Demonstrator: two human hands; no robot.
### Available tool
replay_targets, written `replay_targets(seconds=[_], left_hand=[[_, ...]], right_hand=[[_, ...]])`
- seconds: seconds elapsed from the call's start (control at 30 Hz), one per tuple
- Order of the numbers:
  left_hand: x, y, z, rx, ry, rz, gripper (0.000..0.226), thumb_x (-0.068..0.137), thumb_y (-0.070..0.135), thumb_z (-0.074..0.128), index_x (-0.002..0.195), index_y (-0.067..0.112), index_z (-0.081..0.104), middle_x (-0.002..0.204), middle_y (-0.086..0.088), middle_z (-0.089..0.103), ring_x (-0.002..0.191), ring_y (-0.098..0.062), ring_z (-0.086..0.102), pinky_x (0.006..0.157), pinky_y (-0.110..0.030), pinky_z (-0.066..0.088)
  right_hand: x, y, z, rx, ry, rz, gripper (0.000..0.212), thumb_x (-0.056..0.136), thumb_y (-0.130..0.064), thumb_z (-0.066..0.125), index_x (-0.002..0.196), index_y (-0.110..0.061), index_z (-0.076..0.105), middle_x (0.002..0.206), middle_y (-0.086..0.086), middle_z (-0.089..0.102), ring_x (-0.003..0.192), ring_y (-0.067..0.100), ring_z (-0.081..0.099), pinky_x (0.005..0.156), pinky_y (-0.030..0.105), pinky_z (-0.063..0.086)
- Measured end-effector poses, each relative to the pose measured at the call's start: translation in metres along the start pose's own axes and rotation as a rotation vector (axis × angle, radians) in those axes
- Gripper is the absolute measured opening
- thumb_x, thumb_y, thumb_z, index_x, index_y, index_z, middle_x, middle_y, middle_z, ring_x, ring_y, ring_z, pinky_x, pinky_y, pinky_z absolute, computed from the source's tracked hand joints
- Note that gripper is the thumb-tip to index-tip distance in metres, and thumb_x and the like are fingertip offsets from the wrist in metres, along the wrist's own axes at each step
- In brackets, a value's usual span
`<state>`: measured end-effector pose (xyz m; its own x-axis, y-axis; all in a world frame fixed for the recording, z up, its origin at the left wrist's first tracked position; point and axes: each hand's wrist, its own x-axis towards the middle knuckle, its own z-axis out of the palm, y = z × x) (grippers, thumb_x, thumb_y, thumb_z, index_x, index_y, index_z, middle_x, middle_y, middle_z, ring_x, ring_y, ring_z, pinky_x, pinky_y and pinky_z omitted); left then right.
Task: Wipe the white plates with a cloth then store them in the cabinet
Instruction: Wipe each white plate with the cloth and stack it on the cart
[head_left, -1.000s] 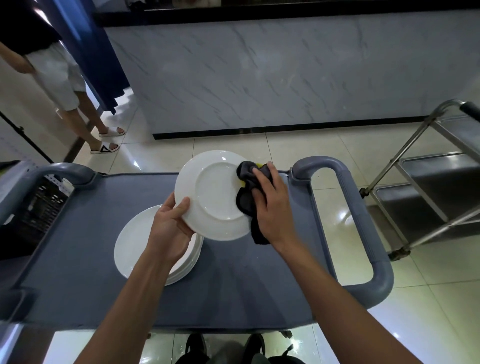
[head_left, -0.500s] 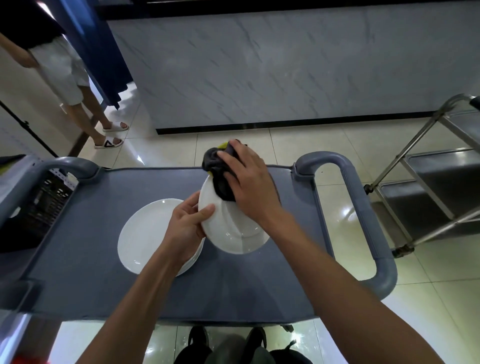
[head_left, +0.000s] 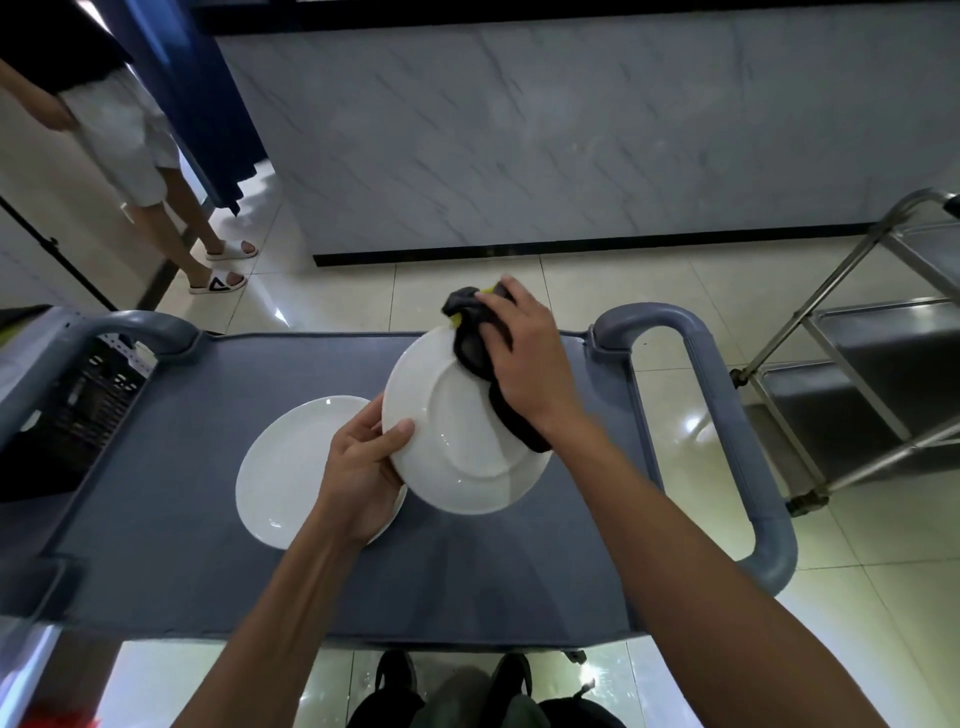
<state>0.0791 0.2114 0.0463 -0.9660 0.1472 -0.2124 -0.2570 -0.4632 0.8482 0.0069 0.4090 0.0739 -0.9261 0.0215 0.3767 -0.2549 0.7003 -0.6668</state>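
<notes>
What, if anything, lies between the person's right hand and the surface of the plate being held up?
The dark cloth does. It is bunched under the right hand, pressed against the upper right of the tilted white plate. The left hand grips the plate's left rim directly, with nothing between.

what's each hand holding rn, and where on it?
Left hand: white plate by its left rim. Right hand: dark cloth, pressed onto the plate's upper right.

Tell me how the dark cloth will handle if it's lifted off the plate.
The dark cloth looks floppy: it bunches under the right hand and droops over the held plate's edge. Probably light, since it hangs in soft folds. Unlikely to slip; the fabric looks matte.
</notes>
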Motion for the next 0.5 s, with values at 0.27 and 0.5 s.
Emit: replay_targets(seconds=[0.27,0.5], left_hand=[[0.007,0.012,-0.002,-0.09,0.053,0.031,0.037,0.086,0.007,0.058,0.12,0.015,0.069,0.109,-0.008,0.074,0.095,-0.022,0.071,0.075,-0.033,0.06],[0.017,0.016,-0.001,-0.172,0.094,0.052,0.036,0.09,0.009,0.056,0.121,0.022,0.07,0.12,-0.005,0.07,0.106,-0.021,0.069,0.087,-0.035,0.059]], right_hand=[[-0.021,0.023,-0.005,0.221,0.103,0.241,0.039,0.101,-0.019,0.057,0.139,-0.015,0.057,0.155,0.003,0.042,0.142,0.014,0.037,0.11,0.008,0.022],[-0.049,0.024,0.005,0.23,0.198,0.234,0.045,0.098,-0.02,0.061,0.142,-0.018,0.053,0.157,0.001,0.037,0.144,0.01,0.032,0.116,0.013,0.021]])
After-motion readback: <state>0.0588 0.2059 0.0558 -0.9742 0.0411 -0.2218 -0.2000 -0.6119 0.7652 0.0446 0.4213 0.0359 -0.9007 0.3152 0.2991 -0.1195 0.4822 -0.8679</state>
